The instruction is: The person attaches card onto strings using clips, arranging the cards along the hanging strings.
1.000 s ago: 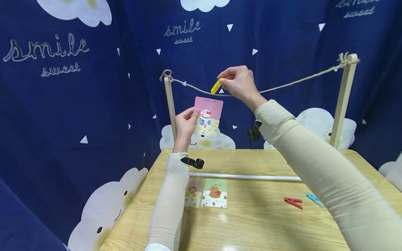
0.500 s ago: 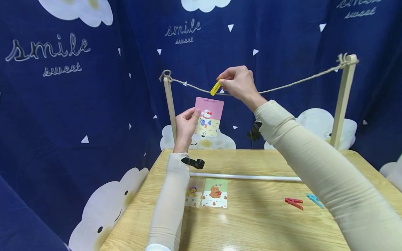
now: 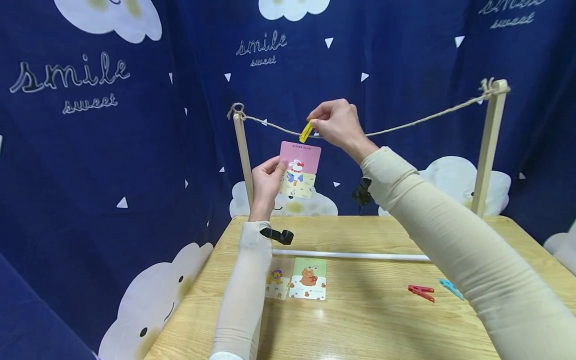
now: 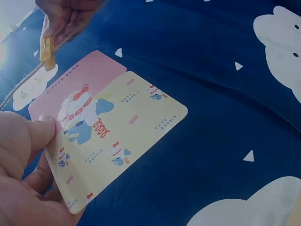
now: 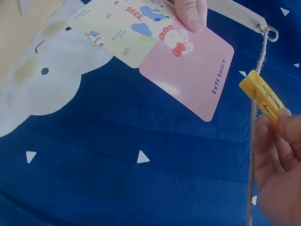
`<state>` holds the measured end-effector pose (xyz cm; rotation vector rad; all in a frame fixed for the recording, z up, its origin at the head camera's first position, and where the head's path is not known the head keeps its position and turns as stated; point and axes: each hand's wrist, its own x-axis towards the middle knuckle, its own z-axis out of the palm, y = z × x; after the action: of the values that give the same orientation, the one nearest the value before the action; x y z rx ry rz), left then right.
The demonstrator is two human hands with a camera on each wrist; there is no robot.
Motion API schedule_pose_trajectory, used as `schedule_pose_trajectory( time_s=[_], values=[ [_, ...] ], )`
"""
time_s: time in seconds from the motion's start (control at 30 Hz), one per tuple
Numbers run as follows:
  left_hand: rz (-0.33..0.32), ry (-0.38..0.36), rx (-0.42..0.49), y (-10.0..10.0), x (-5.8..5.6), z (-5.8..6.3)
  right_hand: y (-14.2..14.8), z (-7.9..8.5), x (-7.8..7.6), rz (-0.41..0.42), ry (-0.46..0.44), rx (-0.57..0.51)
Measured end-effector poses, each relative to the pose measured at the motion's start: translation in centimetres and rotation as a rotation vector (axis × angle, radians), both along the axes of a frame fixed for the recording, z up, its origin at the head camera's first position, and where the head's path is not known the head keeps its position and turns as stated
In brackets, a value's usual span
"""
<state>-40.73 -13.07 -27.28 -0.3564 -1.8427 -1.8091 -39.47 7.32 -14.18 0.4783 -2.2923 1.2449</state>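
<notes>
My left hand (image 3: 265, 182) pinches a pink and yellow rabbit card (image 3: 300, 172) by its left edge, thumb on the printed face. The card is held up just below the sagging rope (image 3: 418, 120). In my right hand (image 3: 337, 125) a yellow clothespin (image 3: 305, 131) is pinched between thumb and fingers, its free end pointing down above the card's top edge. In the right wrist view the rope crosses the clothespin (image 5: 263, 96); whether it is clamped on the rope I cannot tell. The card (image 5: 188, 70) stays apart from both there.
Two wooden posts (image 3: 490, 145) carry the rope behind the table (image 3: 360, 320). A bear card (image 3: 308, 278) and a partly covered lion card (image 3: 276, 285) lie at left. A red clothespin (image 3: 421, 292) and a blue one (image 3: 451, 289) lie at right. A white rod (image 3: 351, 255) crosses the table.
My right hand has shifted slightly left and down with the yellow clothespin, closer to the card's top edge. My left hand and the card have stayed almost still.
</notes>
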Motion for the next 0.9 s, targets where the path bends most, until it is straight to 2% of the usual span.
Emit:
schedule_pose_trajectory(
  time_s=[0.37,0.6,0.9],
  values=[
    [-0.010,-0.005,0.005,0.08,0.03,0.09,0.04,-0.01,0.07,-0.004,0.020,0.067],
    [-0.016,0.031,0.017,0.14,-0.02,0.16,0.10,0.04,0.01,-0.020,0.031,0.100],
    [-0.017,0.038,0.020,0.27,-0.04,0.06,0.30,-0.19,0.05,-0.027,0.024,0.117]
  ],
)
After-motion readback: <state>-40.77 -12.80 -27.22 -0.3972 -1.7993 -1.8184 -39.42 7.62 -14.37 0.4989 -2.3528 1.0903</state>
